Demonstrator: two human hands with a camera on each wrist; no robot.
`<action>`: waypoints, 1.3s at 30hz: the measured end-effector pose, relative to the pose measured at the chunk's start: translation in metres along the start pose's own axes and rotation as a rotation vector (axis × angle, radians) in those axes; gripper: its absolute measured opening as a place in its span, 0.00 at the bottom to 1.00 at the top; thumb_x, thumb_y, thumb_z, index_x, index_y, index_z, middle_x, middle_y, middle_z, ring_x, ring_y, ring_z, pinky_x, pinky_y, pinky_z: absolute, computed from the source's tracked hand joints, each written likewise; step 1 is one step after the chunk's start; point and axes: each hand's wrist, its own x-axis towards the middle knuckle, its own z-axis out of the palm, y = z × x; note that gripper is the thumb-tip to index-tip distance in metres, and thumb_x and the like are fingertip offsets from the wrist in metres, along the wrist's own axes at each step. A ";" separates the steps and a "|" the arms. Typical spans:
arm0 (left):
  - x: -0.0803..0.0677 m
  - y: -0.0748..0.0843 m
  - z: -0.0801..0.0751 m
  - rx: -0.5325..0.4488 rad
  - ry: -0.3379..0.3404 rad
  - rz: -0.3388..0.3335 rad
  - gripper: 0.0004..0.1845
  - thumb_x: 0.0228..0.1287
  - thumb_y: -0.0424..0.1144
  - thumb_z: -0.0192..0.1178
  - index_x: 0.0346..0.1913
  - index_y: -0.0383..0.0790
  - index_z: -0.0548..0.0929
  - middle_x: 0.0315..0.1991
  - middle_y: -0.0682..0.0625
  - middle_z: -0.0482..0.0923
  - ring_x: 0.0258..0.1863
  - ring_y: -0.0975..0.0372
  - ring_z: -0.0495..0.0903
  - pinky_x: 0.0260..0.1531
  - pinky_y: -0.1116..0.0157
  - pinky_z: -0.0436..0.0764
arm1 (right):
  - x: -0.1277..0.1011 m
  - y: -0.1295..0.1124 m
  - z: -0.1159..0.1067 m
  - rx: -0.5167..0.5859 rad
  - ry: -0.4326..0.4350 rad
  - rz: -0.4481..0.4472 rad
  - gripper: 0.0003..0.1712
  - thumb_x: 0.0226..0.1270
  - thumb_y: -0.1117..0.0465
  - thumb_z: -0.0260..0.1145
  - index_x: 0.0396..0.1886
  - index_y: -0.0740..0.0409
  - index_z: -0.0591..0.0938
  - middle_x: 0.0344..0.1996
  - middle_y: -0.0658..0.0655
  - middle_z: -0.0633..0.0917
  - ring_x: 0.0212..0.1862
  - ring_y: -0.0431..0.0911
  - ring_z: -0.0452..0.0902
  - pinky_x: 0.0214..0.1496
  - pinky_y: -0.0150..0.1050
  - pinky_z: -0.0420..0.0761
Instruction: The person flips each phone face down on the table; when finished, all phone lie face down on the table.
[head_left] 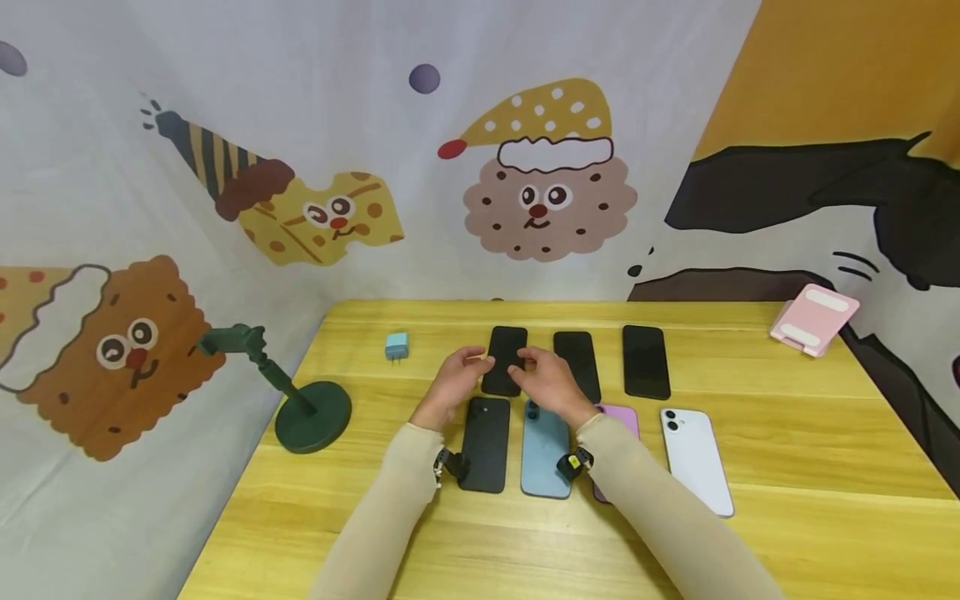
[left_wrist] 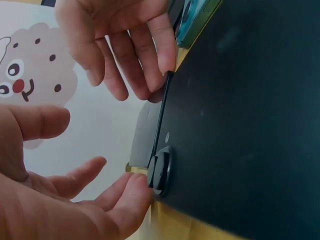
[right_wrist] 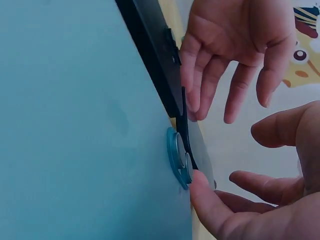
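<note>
My left hand [head_left: 456, 382] and right hand [head_left: 546, 380] meet over the near end of the leftmost black phone [head_left: 506, 354], which lies screen up in the back row. Fingers of both hands are loosely straight. In the left wrist view, the right hand's fingertips [left_wrist: 167, 62] touch that thin phone's edge [left_wrist: 150, 130], and the left hand [left_wrist: 100, 200] lies beside the camera bump of the black phone [left_wrist: 240, 125] in the front row. In the right wrist view, a right fingertip [right_wrist: 200, 187] touches the blue phone's [right_wrist: 75, 125] camera ring. Neither hand grips anything.
Two more black phones [head_left: 577, 363] [head_left: 646, 361] lie in the back row. The front row holds a black [head_left: 485, 443], a blue [head_left: 546, 454], a purple [head_left: 624, 417] and a white phone [head_left: 697, 460]. A green stand [head_left: 311, 414], a blue charger [head_left: 397, 345] and a pink holder [head_left: 814, 320] sit around them.
</note>
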 end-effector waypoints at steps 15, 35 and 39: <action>0.008 0.002 0.002 -0.109 -0.007 -0.019 0.30 0.80 0.45 0.60 0.77 0.37 0.70 0.70 0.36 0.75 0.68 0.44 0.77 0.69 0.45 0.77 | 0.001 -0.002 -0.002 0.141 -0.005 0.071 0.33 0.79 0.51 0.65 0.77 0.61 0.73 0.69 0.67 0.80 0.60 0.56 0.85 0.57 0.50 0.87; 0.011 0.003 -0.001 -0.209 -0.072 0.023 0.25 0.81 0.32 0.56 0.76 0.38 0.73 0.69 0.35 0.75 0.64 0.46 0.82 0.61 0.55 0.85 | 0.005 -0.005 0.010 0.340 -0.055 0.084 0.32 0.83 0.52 0.61 0.77 0.63 0.71 0.70 0.67 0.79 0.64 0.60 0.83 0.57 0.49 0.89; 0.013 0.004 0.003 -0.264 -0.134 0.007 0.26 0.80 0.33 0.58 0.77 0.39 0.72 0.69 0.34 0.77 0.66 0.43 0.82 0.65 0.49 0.82 | 0.008 -0.002 0.009 0.467 -0.072 0.092 0.31 0.85 0.52 0.58 0.78 0.65 0.70 0.69 0.67 0.79 0.68 0.60 0.80 0.59 0.50 0.88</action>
